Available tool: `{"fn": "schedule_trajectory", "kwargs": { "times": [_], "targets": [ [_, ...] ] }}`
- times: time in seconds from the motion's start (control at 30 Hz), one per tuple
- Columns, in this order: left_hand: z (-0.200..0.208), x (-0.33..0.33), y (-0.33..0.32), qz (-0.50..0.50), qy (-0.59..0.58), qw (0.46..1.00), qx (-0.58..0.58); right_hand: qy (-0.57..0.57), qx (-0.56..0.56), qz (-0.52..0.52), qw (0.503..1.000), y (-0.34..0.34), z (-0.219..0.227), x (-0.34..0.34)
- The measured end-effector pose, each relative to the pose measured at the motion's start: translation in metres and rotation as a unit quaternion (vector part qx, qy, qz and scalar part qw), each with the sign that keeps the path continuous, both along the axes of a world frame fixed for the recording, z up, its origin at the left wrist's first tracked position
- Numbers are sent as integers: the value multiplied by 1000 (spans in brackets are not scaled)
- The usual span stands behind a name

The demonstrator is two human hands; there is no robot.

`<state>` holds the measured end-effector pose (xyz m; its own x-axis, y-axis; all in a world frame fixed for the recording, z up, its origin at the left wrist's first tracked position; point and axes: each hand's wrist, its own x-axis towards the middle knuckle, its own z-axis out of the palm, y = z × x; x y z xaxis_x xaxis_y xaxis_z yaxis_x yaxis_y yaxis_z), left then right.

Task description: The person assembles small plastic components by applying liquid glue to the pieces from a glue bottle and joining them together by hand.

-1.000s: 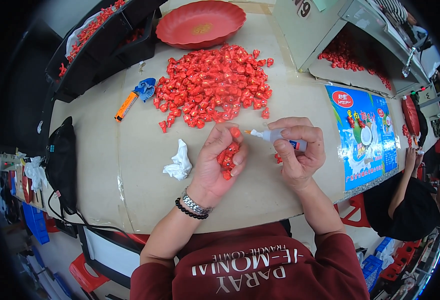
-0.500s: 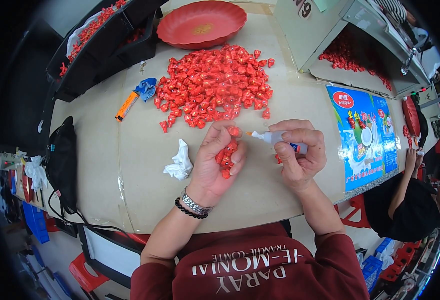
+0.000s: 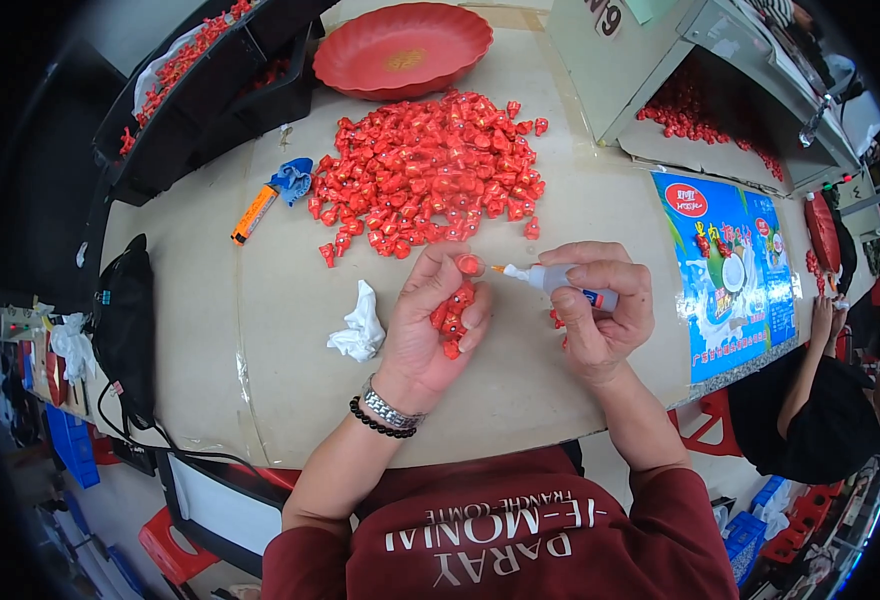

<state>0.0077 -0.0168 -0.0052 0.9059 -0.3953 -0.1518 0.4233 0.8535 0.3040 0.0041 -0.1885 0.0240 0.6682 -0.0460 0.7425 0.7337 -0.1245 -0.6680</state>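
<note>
Several small red pieces lie in the curled fingers of my left hand, and one red piece is pinched between thumb and forefinger. My right hand grips a small clear glue bottle on its side, its thin orange-tipped nozzle pointing at the pinched piece. The tip stops close to that piece; whether they touch I cannot tell. Bits of red show just beside the fingers of my right hand. Beyond both hands spreads a large heap of similar red pieces.
A red scalloped plate stands behind the heap. Left of it lie an orange box cutter, a blue crumpled wrapper and white tissue. Black trays stand far left, a blue printed sheet right. Another person sits at right.
Almost nothing differs. The glue bottle and my right hand have shifted very slightly to the right; my left hand keeps its place and its hold.
</note>
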Motion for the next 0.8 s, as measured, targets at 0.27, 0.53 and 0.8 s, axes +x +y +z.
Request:
{"fn": "schedule_trajectory", "kwargs": {
  "times": [0.27,0.53,0.8],
  "targets": [
    [1,1,0,1,0,1000,-6,8,-5,2,1000,1,0,-1],
    [1,0,0,4,-3,1000,-6,4,-18,-7,1000,1,0,0],
    [1,0,1,-7,42,999,-22,51,-13,29,998,-1,-2,-4]
  ]
}}
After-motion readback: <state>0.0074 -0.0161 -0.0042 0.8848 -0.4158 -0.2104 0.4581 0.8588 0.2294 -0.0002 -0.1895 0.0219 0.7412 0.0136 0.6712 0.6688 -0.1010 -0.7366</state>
